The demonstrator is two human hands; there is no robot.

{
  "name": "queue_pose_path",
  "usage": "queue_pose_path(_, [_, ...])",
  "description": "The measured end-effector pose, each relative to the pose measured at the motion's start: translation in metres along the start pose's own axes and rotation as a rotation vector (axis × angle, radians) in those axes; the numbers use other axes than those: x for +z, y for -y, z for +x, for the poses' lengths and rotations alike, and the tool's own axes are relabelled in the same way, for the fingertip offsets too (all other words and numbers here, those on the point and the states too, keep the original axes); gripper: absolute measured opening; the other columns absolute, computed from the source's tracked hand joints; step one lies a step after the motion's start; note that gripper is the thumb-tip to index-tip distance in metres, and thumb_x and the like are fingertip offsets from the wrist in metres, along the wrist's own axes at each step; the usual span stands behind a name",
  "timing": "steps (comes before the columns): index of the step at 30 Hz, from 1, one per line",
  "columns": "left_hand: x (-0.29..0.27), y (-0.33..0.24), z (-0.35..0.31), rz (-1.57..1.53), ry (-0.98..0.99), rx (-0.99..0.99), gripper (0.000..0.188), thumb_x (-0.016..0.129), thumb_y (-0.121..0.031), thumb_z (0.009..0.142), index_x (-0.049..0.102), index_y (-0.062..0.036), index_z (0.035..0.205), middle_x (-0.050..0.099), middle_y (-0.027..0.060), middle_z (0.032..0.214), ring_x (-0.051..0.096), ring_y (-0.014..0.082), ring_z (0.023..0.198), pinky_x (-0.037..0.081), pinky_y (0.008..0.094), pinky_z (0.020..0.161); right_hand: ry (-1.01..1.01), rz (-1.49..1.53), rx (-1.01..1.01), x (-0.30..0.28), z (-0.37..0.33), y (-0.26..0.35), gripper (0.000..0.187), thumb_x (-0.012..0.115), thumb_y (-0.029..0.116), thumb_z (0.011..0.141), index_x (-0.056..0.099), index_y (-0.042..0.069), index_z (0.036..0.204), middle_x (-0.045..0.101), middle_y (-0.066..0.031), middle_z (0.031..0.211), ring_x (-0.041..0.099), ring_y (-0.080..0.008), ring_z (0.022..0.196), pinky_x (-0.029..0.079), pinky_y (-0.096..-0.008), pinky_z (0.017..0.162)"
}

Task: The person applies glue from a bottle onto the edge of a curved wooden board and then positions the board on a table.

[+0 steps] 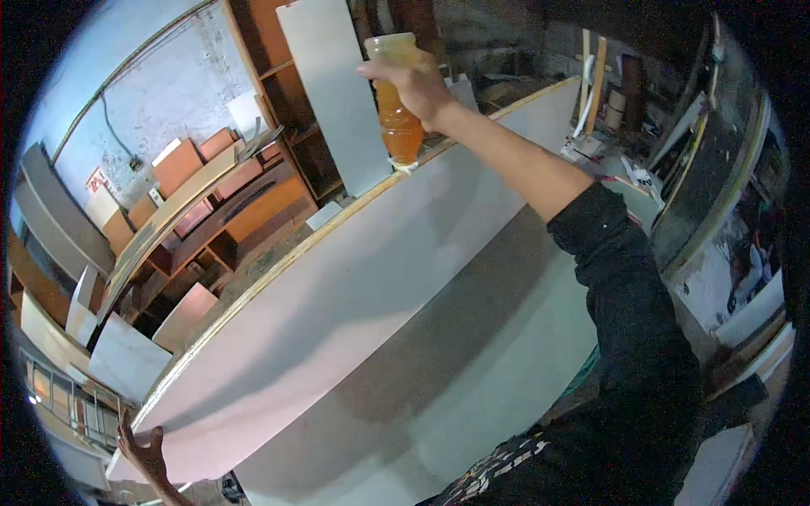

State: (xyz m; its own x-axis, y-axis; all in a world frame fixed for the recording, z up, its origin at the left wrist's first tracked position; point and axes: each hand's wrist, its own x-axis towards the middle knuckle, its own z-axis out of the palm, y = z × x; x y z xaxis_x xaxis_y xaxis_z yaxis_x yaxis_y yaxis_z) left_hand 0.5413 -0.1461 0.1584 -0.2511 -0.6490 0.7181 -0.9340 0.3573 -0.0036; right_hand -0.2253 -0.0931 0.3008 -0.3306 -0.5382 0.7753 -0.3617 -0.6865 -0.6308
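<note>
My right hand point(411, 80) is wrapped round a clear plastic bottle point(401, 131) of amber liquid. The bottle is tipped neck down, and its white tip meets the top edge of a long pale board point(354, 270) standing upright on its side. Along that edge runs a rough yellowish strip point(278, 278). Down at the lower left, my left hand point(145, 454) grips the near end of the same board, thumb on the face and fingers over the edge. Between me and the upright board lies a pale flat panel point(472, 422), partly in shadow.
Wooden shelving point(261, 202) stacked with offcuts stands beyond the board on the left. Behind the bottle leans a tall white panel point(337, 101). Loose panels point(126, 358) rest at the lower left, and wooden strips point(596, 84) stand at the far right.
</note>
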Motion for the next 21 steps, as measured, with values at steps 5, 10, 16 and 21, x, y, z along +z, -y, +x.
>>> queue_pose_path(5, [-0.027,-0.039,0.016,0.044,-0.05,0.209,0.089,0.091,-0.043,0.07,0.053,0.0001,0.138,0.068,0.022,0.116,0.067,0.033,0.098,0.054,0.0427,0.087,0.027,-0.14,-0.135,-0.008,0.009,-0.012,0.036,0.08,0.033,0.076,0.068,0.005,0.096,0.068,-0.0052,0.094,0.064,-0.0198,0.092,0.05,-0.0339,0.085])
queue_pose_path(10, [-0.034,-0.052,0.017,0.142,-0.076,0.184,0.077,0.092,-0.043,0.066,0.064,-0.0003,0.124,0.068,0.0215,0.112,0.066,0.035,0.099,0.055,0.0441,0.084,-0.064,-0.113,-0.122,-0.061,0.019,-0.018,0.042,0.084,0.031,0.073,0.067,0.005,0.101,0.069,-0.0091,0.097,0.066,-0.0224,0.089,0.052,-0.0346,0.082])
queue_pose_path(16, [-0.026,-0.056,0.018,0.053,-0.028,0.136,0.071,0.092,-0.032,0.071,0.062,-0.0008,0.128,0.065,0.0221,0.12,0.065,0.0358,0.099,0.055,0.044,0.081,-0.25,-0.38,-0.011,-0.169,0.04,-0.034,0.047,0.081,0.036,0.071,0.07,0.005,0.105,0.07,-0.0089,0.107,0.064,-0.0207,0.099,0.049,-0.0337,0.088])
queue_pose_path(21, [-0.02,-0.025,0.013,-0.071,-0.119,0.277,0.074,0.091,-0.024,0.073,0.057,-0.0011,0.135,0.062,0.0216,0.129,0.067,0.0309,0.093,0.057,0.0399,0.071,-0.333,-0.338,0.268,-0.237,0.071,-0.072,0.047,0.085,0.04,0.07,0.072,0.005,0.098,0.069,-0.0069,0.091,0.067,-0.0183,0.08,0.054,-0.0362,0.072])
